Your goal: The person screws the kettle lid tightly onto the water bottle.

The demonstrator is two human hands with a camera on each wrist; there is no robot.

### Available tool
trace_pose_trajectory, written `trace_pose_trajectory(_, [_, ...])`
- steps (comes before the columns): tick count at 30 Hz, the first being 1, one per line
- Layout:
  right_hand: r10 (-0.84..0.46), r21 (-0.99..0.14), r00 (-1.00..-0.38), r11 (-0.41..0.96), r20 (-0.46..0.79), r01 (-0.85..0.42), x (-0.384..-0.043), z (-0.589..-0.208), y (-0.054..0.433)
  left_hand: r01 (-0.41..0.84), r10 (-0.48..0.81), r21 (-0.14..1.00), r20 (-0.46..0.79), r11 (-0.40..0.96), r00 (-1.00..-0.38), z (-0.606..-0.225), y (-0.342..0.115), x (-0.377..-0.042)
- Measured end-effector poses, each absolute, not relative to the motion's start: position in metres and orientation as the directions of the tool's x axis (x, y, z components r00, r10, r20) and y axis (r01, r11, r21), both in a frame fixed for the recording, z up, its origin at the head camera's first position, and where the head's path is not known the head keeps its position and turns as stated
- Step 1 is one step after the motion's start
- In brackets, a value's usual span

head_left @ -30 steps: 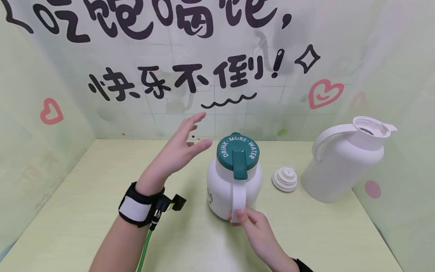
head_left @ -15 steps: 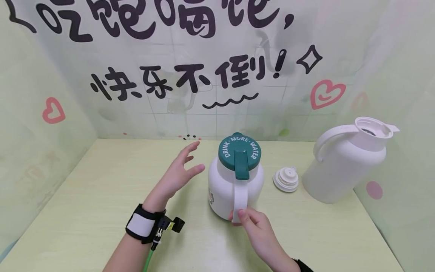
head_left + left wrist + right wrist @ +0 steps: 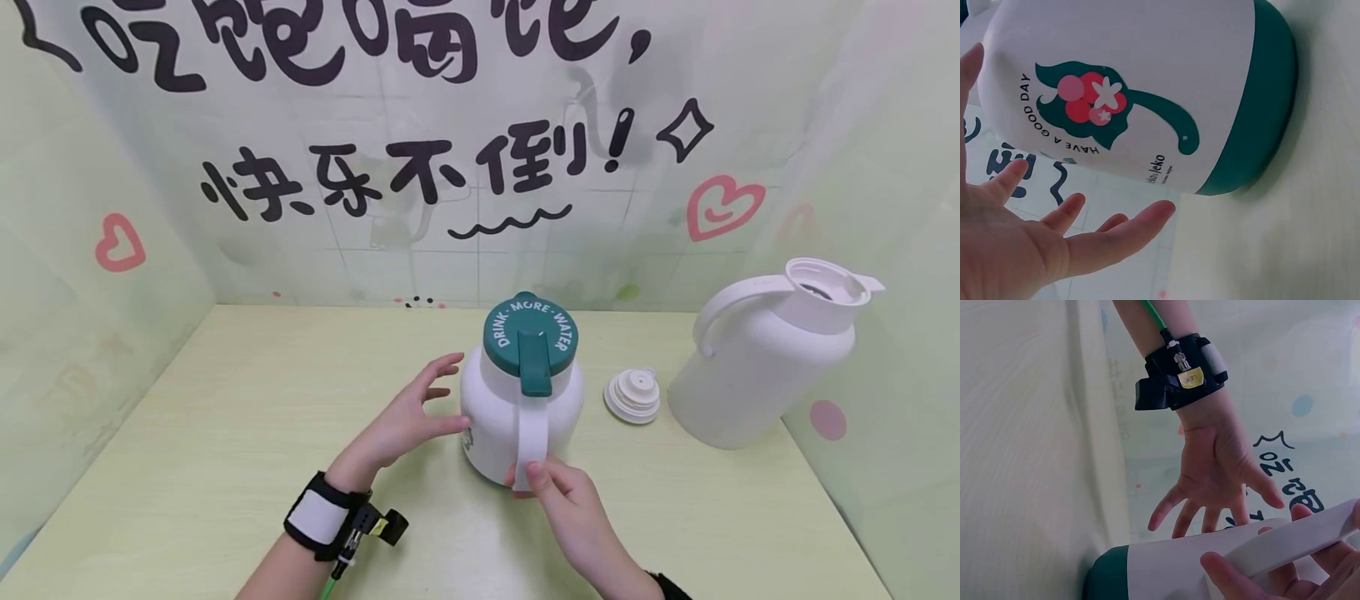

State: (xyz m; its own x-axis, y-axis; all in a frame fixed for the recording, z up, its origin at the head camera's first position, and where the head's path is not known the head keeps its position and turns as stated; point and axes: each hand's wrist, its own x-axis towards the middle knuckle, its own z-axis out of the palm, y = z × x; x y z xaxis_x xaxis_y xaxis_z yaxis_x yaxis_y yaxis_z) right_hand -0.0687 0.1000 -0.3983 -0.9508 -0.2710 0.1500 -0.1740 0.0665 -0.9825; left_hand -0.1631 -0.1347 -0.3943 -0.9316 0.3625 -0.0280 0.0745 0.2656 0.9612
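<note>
A white thermos jug [image 3: 487, 417] with a green lid [image 3: 528, 337] stands upright on the table. Its lid reads "DRINK MORE WATER", and the left wrist view shows a printed berry-and-leaf picture [image 3: 1094, 103] and a green base [image 3: 1269, 94]. The jug's handle [image 3: 532, 433] faces the person, and my right hand [image 3: 573, 508] grips its lower part. On the jug's left side, my left hand [image 3: 405, 425] has its fingers spread, the thumb tip at the wall. Whether the thumb touches the wall, I cannot tell.
To the right of the jug lies a white stopper [image 3: 632, 396]. Beyond it stands a taller white thermos pot [image 3: 757, 367] with its mouth uncovered. A printed curtain [image 3: 375, 108] closes off the back and sides of the table [image 3: 247, 417].
My left hand first came down and nearer to the person, then moved right up against the jug's side. The right hand kept its grip on the handle, and the jug stayed put.
</note>
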Motion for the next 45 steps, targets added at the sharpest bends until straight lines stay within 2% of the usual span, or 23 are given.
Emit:
trace_pose_trajectory(10, [-0.272,-0.988,-0.952,0.030,0.141,-0.155,-0.069,-0.399,0.099,-0.031,0.393,0.995,-0.068,0.100,-0.917,-0.409,-0.124,-0.159])
trace_pose_trajectory(22, [-0.176,-0.995,-0.981,-0.064,0.087,-0.077,-0.064,-0.402,0.091,-0.044,0.362,0.995,-0.072,0.086,-0.929,-0.411,-0.116,-0.157])
trace_pose_trajectory(28, [-0.127,-0.993,-0.987,-0.085,0.095,-0.085,-0.062,-0.405,0.087,-0.057,0.352,0.995,-0.082,0.081,-0.933,-0.411,-0.115,-0.158])
trace_pose_trajectory(45, [-0.159,-0.982,-0.972,-0.098,0.175,-0.161,-0.066,-0.403,0.076,-0.075,0.309,0.994,-0.094,0.074,-0.946,-0.403,-0.131,-0.155])
